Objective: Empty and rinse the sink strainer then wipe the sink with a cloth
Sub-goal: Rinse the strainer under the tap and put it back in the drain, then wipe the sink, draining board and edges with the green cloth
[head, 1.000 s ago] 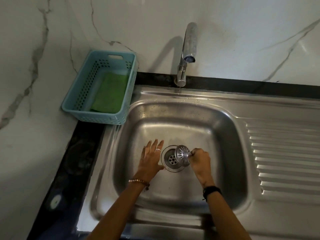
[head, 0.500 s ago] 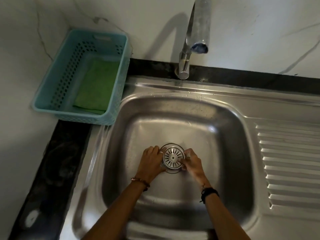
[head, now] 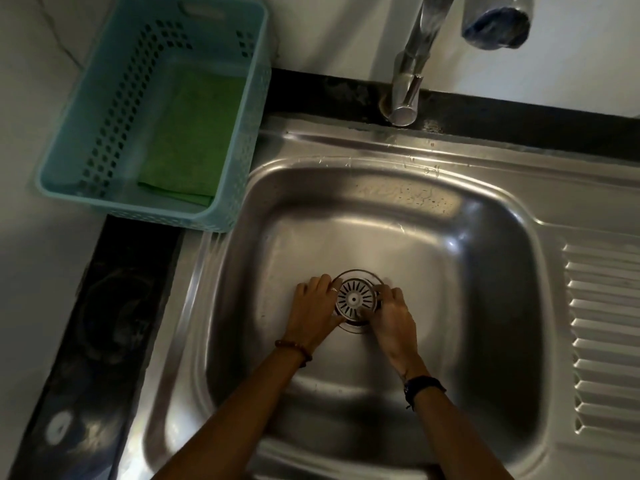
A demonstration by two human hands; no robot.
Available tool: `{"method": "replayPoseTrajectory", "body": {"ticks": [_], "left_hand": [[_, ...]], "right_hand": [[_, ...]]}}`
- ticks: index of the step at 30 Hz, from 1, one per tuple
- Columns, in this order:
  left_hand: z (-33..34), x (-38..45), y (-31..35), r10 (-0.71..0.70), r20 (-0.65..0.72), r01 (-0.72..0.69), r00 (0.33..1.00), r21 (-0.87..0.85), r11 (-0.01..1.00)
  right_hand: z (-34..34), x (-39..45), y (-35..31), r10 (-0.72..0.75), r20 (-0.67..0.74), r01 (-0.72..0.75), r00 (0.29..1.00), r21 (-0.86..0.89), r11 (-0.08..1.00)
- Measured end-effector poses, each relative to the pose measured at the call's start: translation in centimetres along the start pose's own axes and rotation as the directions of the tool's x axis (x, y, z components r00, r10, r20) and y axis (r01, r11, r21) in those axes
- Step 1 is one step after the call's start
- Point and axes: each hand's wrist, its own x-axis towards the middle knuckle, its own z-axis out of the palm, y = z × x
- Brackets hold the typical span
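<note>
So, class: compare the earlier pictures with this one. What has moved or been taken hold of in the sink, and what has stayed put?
The strainer, earlier held tilted beside the open drain by the right hand, now lies flat over it. The left hand, earlier flat on the sink floor, has closed onto the strainer's rim. The green cloth stays in the basket; no water runs from the tap.

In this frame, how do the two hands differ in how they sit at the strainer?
The left hand lies flatter on the sink floor, fingers at the left rim of the strainer; the right hand curls at its right and near edge. The left wears a ring and a bead bracelet; the right wrist carries a dark band. Both touch the strainer, which sits over the drain.
</note>
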Motion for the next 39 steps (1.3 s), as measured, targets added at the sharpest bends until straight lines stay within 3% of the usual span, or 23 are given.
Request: {"method": "replayPoseTrajectory", "body": {"ticks": [3,9,13,16,18,21,22,24,26,27,29,31,33,35,37,39], "left_hand": [[0.2,-0.5,0.2,0.032,0.044,-0.033,0.999,0.017,0.999],[0.1,-0.8,0.3,0.031,0.15,-0.043,0.988,0.078,0.996],[-0.5,-0.7,0.7,0.055,0.191,-0.09,0.98,0.181,0.979],[-2.1,-1.0,2.0,0.013,0.187,-0.021,0.982,0.038,0.999],[-3.8,-2.0,3.1,0.022,0.054,-0.02,0.998,-0.031,0.999],[-5.8,-3.3,3.8,0.017,-0.376,-0.088,0.926,-0.172,0.981],[-6.6,-3.9,3.6,-0.013,-0.373,-0.075,0.928,-0.221,0.972],[-7.4,-5.0,3.2,-0.053,-0.102,0.035,0.993,-0.174,0.984],[-7.9,-6.4,2.6,-0.076,0.175,0.08,0.982,-0.013,0.997],[-8.3,-6.9,2.4,-0.084,0.206,0.086,0.975,0.003,0.996],[-10.1,-7.9,2.1,-0.087,0.092,0.095,0.992,-0.081,0.992],[-12.6,-8.9,1.6,-0.044,-0.144,0.009,0.989,-0.237,0.971],[-16.0,-9.9,0.9,-0.045,-0.451,-0.135,0.891,-0.359,0.923],[-19.5,-10.1,-0.5,-0.097,-0.663,-0.179,0.743,-0.336,0.925],[-22.2,-9.9,-2.8,-0.15,-0.75,-0.101,0.644,-0.278,0.955],[-23.8,-9.7,-5.2,-0.223,-0.712,0.045,0.666,-0.26,0.965]], "right_hand": [[0.1,0.0,0.5,-0.06,0.0,0.059,0.998,-0.229,0.972],[0.0,0.4,0.1,-0.103,0.02,0.102,0.994,-0.401,0.91],[-0.8,-0.2,-0.4,-0.129,0.033,0.132,0.991,-0.385,0.913],[-2.0,-0.9,-1.6,-0.113,0.043,0.12,0.993,-0.205,0.971],[-3.3,-1.9,-3.2,-0.109,0.017,0.11,0.994,-0.094,0.989],[-4.8,-3.4,-5.0,-0.158,-0.199,0.169,0.967,0.039,0.985],[-5.2,-4.0,-5.5,-0.191,-0.243,0.209,0.951,0.051,0.977],[-5.7,-4.8,-6.3,-0.217,-0.084,0.218,0.972,-0.001,0.976],[-5.3,-5.5,-6.9,-0.091,0.285,0.144,0.954,-0.172,0.975],[-5.4,-5.9,-7.3,-0.052,0.356,0.129,0.933,-0.195,0.972],[-6.3,-6.2,-9.0,-0.17,0.252,0.214,0.953,-0.162,0.963],[-8.1,-6.7,-12.0,-0.324,0.11,0.338,0.94,-0.153,0.929],[-10.3,-7.4,-16.1,-0.451,-0.072,0.443,0.89,-0.1,0.891],[-12.4,-7.9,-20.7,-0.584,-0.276,0.598,0.763,-0.042,0.801],[-13.8,-7.6,-25.4,-0.64,-0.404,0.708,0.653,0.026,0.706],[-14.0,-6.0,-29.7,-0.662,-0.361,0.723,0.657,0.051,0.689]]}}
